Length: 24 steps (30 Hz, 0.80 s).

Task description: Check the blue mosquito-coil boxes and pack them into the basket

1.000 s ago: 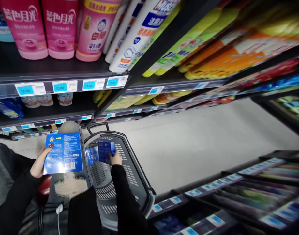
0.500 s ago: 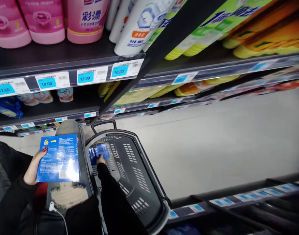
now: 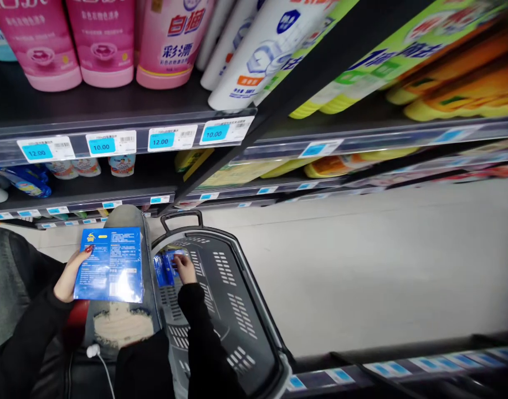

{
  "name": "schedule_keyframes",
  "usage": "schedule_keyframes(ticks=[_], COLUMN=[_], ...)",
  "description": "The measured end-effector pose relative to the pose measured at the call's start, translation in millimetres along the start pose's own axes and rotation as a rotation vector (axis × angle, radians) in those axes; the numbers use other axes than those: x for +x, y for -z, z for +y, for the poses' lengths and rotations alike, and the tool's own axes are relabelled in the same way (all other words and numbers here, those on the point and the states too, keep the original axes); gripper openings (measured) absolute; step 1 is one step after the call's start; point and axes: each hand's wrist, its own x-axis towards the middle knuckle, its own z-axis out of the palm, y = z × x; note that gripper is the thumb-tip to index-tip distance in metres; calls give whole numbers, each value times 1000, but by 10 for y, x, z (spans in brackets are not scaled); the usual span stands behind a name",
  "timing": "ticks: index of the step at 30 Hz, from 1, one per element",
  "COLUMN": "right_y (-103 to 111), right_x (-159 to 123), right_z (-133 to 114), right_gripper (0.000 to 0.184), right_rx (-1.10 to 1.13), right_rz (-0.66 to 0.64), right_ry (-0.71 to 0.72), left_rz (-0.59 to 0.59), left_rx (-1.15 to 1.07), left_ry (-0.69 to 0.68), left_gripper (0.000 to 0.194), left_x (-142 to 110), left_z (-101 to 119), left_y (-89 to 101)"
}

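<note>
My left hand (image 3: pixel 73 274) grips a flat blue packet (image 3: pixel 116 260) by its left edge, thumb on top. The packet lies over my knee, its printed side facing up and shining with glare. Down inside the grey shopping basket (image 3: pixel 247 260) is my right hand (image 3: pixel 186 270). Its fingers are curled at the right end of smaller blue packaging (image 3: pixel 164 270), which rests at the basket's far left corner. The fingertips look closed on that end, though part of the contact is hidden.
Shelves ahead carry pink bottles (image 3: pixel 106 50), white bottles (image 3: pixel 264 61) and yellow-orange bottles (image 3: pixel 465 97). Price tags line the shelf edge (image 3: pixel 173 138). Pale floor (image 3: pixel 362 266) extends right of the basket, with another shelf edge (image 3: pixel 386 368) at the lower right. A white earphone cord (image 3: pixel 106 371) hangs near my lap.
My right hand has moved from below the blue packaging to its right end, fingers now curled there. The left hand still holds its packet. The view has shifted slightly.
</note>
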Motion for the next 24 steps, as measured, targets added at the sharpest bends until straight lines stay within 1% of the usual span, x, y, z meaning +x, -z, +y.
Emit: schedule_keyframes(ticks=[3, 4, 5, 6, 8, 9, 12, 15, 17, 19, 21, 23, 24], right_y=[-7, -25, -47, -70, -102, -108, -75, 11, 80, 143, 190, 219, 230], right_x=[-541, -746, -943, -1119, -1384, -1469, -1573, -1548, -1495, -1435, -1393, -1396, -1419], right_z=[-434, -587, -735, -872, -1098, -1179, -1289, -1256, -1199, -1138, -1086, -1053, -1050], right_gripper=[40, 42, 45, 51, 59, 57, 44, 41, 42, 45, 46, 46, 46], right_rx=[102, 171, 196, 170, 82, 39, -20, 22, 133, 315, 514, 645, 677], right_rz=[-102, -195, -254, -261, -221, -198, -194, -196, -161, -123, -115, -99, -75], right_ry=[190, 334, 458, 524, 545, 528, 487, 448, 417, 376, 337, 350, 388], left_rz=[-34, -37, -37, -35, -43, -50, -57, -16, -6, -16, -28, -38, -43], left_rx=[-5, -7, -7, -3, 24, 49, 129, 160, 185, 204, 190, 152, 137], left_ry=[-85, -118, -150, -186, -263, -307, -422, -477, -480, -463, -439, -414, -398], left_gripper=[44, 47, 49, 50, 50, 49, 45, 43, 44, 45, 48, 51, 52], left_x=[-16, -25, -35, -44, -56, -56, -26, 24, 51, 73, 96, 122, 134], left_z=[-14, -20, -27, -35, -56, -69, -116, -142, -133, -109, -83, -67, -63], left_y=[-5, -5, -2, 7, 42, 69, 162, 223, 239, 250, 267, 289, 300])
